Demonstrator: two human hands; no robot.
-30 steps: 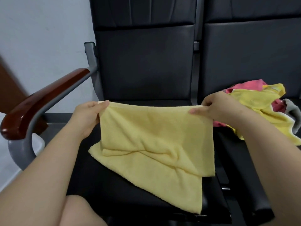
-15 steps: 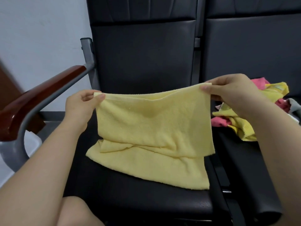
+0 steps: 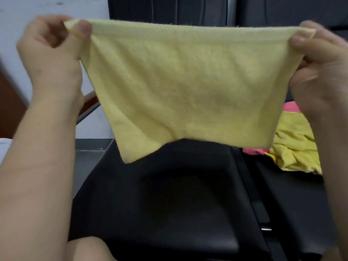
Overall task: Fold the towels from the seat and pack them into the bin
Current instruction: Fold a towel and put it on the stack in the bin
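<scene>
Blur softens the right hand (image 3: 323, 72) and the corner of the pale yellow terry towel (image 3: 188, 81) that it holds. Only the thumb tip, pressed on the top right corner of the cloth, reads clearly. The fingers behind the cloth are hidden, and the forearm runs out of view at the right edge. The left hand (image 3: 50, 53) is sharper: thumb and forefinger pinch the top left corner, and the other fingers curl in toward the palm.

The towel hangs stretched between the two hands, its top edge taut and almost level. It is held up in the air, clear of the black padded seat (image 3: 169, 204) below. Its bottom edge is uneven, with the lower left corner dropping to a point. Whether the cloth is doubled is hard to tell.

The towel covers much of the dark seat back (image 3: 169, 8). Only a short piece of a brown wooden armrest (image 3: 90, 99) shows, beside the left wrist. A heap of bright yellow and pink towels (image 3: 293, 147) lies on the neighbouring seat to the right, partly hidden by the held towel and the right forearm. A white shape (image 3: 4, 146) at the left edge is cut off and cannot be identified.
</scene>
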